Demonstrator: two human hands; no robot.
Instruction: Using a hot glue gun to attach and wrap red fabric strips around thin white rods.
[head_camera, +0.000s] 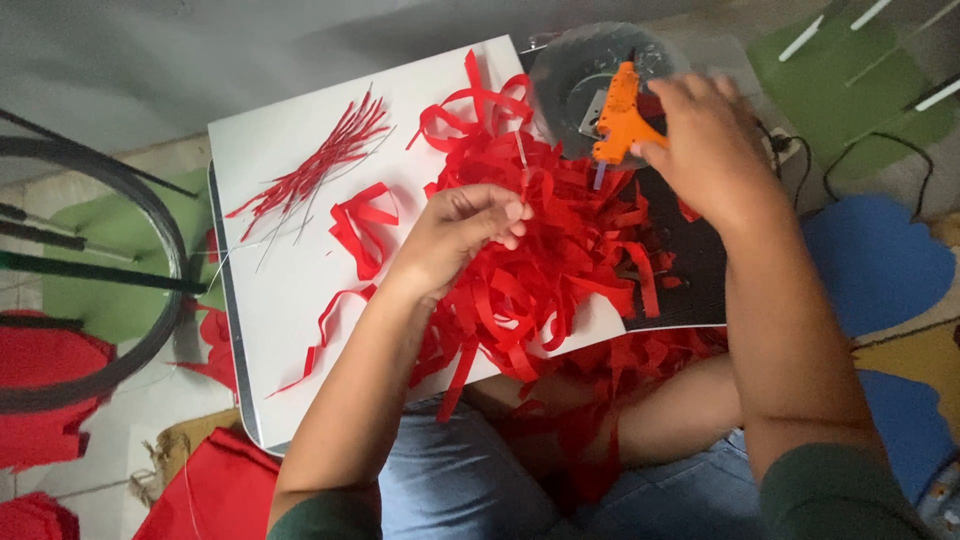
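Note:
My left hand (462, 228) pinches a thin wire stem with a red strip (521, 160) over a big heap of red paper strips (560, 250). My right hand (705, 140) grips an orange glue gun (620, 115), its nozzle pointing down toward the upper end of the stem. The heap lies on a white board (300, 290) resting on my lap. A bundle of thin stems wrapped in red (320, 165) lies on the board's upper left.
A round clear dish (575, 65) sits behind the glue gun. A dark sheet (690, 270) lies under the heap's right side. Coiled black wire (150, 210) is at left, with green (850, 80), blue (880, 260) and red (40, 400) cut-out shapes on the floor.

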